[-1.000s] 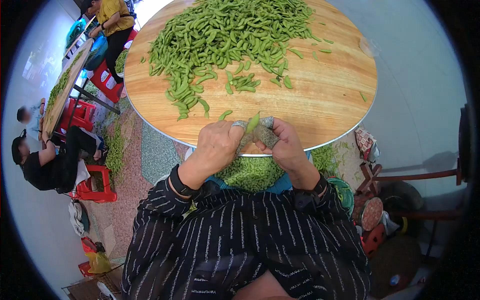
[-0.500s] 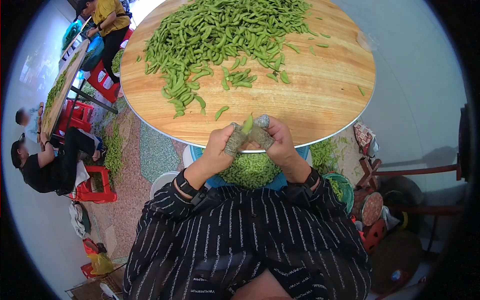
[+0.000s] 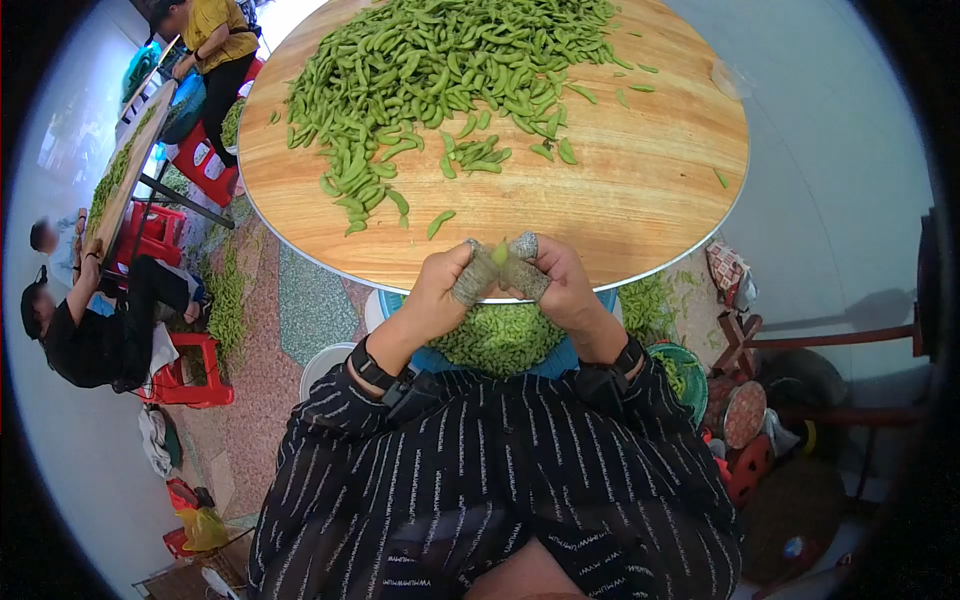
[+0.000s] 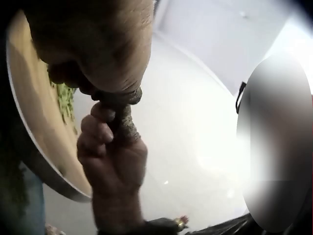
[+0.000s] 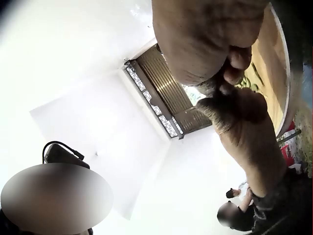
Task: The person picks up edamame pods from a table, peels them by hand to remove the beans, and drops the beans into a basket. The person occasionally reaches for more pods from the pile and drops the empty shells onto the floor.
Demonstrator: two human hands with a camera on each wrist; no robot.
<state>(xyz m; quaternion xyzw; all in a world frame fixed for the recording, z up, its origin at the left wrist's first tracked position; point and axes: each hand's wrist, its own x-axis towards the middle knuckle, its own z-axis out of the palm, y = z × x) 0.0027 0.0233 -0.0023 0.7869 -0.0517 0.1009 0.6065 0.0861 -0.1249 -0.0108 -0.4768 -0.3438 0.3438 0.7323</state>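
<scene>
In the head view a green pod (image 3: 500, 254) is pinched between the two hands at the near edge of the round wooden table (image 3: 620, 200). The left hand (image 3: 446, 284) and the right hand (image 3: 563, 283) both have curled fingers, with grey-green wrapping on the thumbs and some fingertips. Below them, a blue basin holds shelled green beans (image 3: 500, 340). A large heap of pods (image 3: 450, 60) covers the table's far part. Both wrist views show the hands meeting tip to tip, the left (image 4: 102, 44) and the right (image 5: 210, 39) large in front; the pod is hidden there.
A few loose pods (image 3: 480, 155) lie nearer the hands. A white bucket (image 3: 326, 370) is left of the lap, and a green basket (image 3: 682, 380) stands at the right. At the far left, people sit and stand around another table (image 3: 125, 180) with red stools (image 3: 200, 375).
Compared with a second ago, the hands have shifted slightly left and down in the view, and less of the pod shows between them. One seated person at the left has moved an arm.
</scene>
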